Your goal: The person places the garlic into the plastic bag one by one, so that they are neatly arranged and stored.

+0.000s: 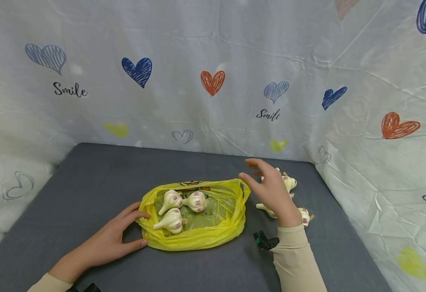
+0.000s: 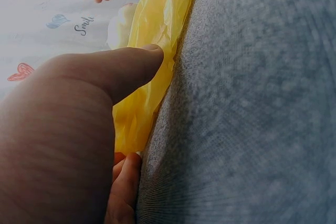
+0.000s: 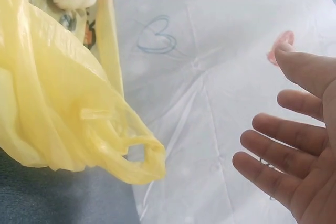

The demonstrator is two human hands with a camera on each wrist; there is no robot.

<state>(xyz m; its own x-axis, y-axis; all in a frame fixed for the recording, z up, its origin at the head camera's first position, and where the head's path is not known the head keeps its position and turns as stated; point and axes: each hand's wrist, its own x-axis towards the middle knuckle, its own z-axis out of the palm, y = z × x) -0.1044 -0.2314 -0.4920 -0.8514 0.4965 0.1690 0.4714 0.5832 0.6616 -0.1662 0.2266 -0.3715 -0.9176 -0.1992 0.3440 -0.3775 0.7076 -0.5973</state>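
A yellow plastic bag (image 1: 213,239) lies on the dark table with its mouth facing up, and three garlic bulbs (image 1: 171,221) sit inside. My left hand (image 1: 112,237) rests against the bag's left end, one fingertip over the rim and the thumb touching the side. The left wrist view shows that thumb (image 2: 131,69) lying nearly straight along the yellow plastic. My right hand (image 1: 269,190) is raised right of the bag, holding nothing. Its fingers (image 3: 283,132) are spread in the right wrist view. Loose garlic bulbs (image 1: 289,182) lie behind and below it, partly hidden by the hand and wrist.
A dark grey cloth-covered table (image 1: 107,174) carries everything. Behind and beside it hangs a white sheet (image 1: 176,97) printed with hearts and words. The bag's handle loop (image 3: 152,161) sticks out on the side toward my right hand. A black wrist device (image 1: 265,240) sits by my right cuff.
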